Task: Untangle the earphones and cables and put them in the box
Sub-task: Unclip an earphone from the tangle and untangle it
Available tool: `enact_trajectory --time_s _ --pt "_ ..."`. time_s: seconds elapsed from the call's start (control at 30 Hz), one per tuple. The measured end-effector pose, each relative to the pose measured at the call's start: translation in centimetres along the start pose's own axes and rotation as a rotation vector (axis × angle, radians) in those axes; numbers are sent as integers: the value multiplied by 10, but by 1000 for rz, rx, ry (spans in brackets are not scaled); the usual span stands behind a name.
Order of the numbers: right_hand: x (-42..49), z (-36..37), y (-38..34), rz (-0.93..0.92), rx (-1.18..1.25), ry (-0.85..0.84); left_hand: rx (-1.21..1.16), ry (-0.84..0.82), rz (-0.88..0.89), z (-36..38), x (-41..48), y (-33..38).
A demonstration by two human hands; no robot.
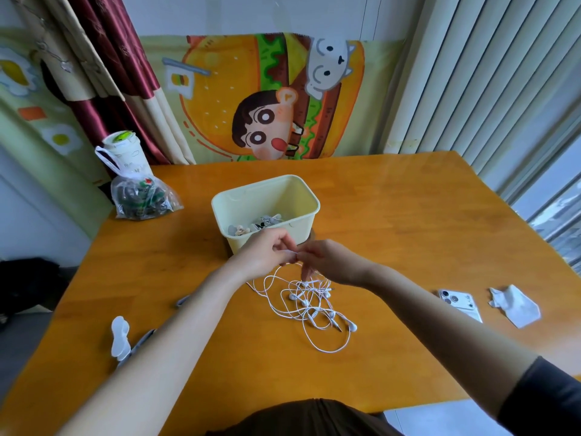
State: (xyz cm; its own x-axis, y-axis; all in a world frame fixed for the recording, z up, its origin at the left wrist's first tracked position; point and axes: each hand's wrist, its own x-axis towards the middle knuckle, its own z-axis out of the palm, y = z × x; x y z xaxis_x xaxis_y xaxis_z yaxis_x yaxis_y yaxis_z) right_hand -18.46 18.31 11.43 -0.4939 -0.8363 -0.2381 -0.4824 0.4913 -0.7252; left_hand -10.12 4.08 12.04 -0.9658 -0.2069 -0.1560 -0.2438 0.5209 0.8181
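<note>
A wooden table (408, 215) filled most of the view, set against a wall hung with a cartoon burger cloth (251, 89), with a red curtain (103, 73) to the left and blinds (487, 73) to the right. At the table's middle stood the cream box (301, 231), open, with a few small items lying on its floor. A plastic bag (143, 199) sat at the far left corner. A phone (460, 303) and a crumpled paper (515, 305) lay well off to the right.

The earphones (311, 306) lay in a loose white knot on the table, just in front of the box and outside it, so the untangling was not yet done.

The left hand (265, 251) and right hand (330, 262) met above the knot, fingertips almost touching. Each appeared to pinch the same white strand between thumb and fingers. The right hand's lower fingers pointed down toward the tangle.

To do this step well, the person probably needed to keep that pinch light and follow the one strand toward a free end, feeding it back through the loops rather than pulling the hands apart, which would likely tighten the knot. Leaving the rest slack on the table would help. An earbud or the plug could snag in a loop.
</note>
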Motion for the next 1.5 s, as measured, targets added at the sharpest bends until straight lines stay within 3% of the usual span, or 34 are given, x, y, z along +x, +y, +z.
enact_trajectory --time_s 0.13,0.23,0.3,0.4,0.5,0.6,0.73,0.93,1.07,1.13,1.27,1.3,1.37,1.43,1.5 --pt "1 -8 -3 19 52 30 114 301 0 -5 5 -11" --pt "0 -10 -14 -12 108 16 103 435 -2 2 8 -16" --pt "2 -11 -20 -37 188 78 -108 422 -53 13 7 -10" --pt "11 -13 -24 -100 186 315 -570 266 -100 30 2 10" --pt "14 -19 -28 -114 267 450 -772 187 -47 36 1 24" --pt "14 -30 -25 -120 427 510 -615 154 -17 36 2 21" --pt "19 -41 3 -8 422 598 -419 153 -55 30 1 11" --pt "16 -35 49 224 455 681 -227 29 -222 23 -4 -21" --pt "12 -36 67 336 440 754 -168 50 -315 25 -7 -34" --pt "11 -35 77 417 327 697 -144 52 -310 25 -6 -39" --pt "2 -22 83 644 -296 352 -107 60 -270 28 -4 -43" --pt "0 -17 78 604 -344 351 -89 53 -250 28 -3 -42" --pt "-2 -7 57 334 -257 353 -56 35 -208 32 -1 -39" --pt "-2 5 34 89 -87 194 -58 32 -166 34 0 -34" --pt "0 16 18 8 20 4 -98 67 -132 33 -1 -29"
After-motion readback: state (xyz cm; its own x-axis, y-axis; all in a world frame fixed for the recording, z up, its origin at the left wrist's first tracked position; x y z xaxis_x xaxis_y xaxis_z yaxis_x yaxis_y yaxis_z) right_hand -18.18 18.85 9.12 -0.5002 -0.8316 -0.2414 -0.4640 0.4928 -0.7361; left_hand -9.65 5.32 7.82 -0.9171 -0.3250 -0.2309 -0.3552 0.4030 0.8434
